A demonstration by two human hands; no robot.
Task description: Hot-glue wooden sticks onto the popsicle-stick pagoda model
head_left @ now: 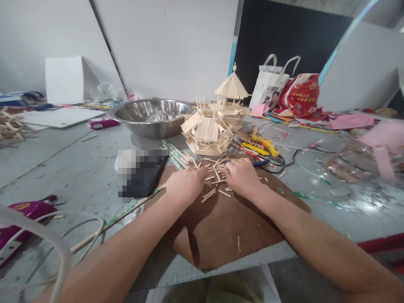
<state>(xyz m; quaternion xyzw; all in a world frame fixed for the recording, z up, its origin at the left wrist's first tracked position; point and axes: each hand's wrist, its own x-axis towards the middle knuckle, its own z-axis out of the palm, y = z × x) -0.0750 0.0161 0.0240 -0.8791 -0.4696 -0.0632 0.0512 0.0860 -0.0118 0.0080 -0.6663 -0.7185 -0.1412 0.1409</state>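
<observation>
Both my hands rest on a brown mat (217,227) among several short wooden sticks (210,194). My left hand (187,184) is curled with its fingers closed over the sticks; what it pinches is hidden. My right hand (241,176) is also closed, its fingertips meeting the left hand's over a small stick I can barely see. Just beyond them stands a small stick-built pavilion model (206,134), and a taller one with a pointed roof (231,97) stands behind it.
A steel bowl (151,115) sits at the back left. A dark tablet (143,174) lies left of the mat beside wrapped chopsticks (176,153). Yellow-handled cutters (263,145), cables, bags (299,94) and pink paper crowd the right. A magenta tool (22,210) is near left.
</observation>
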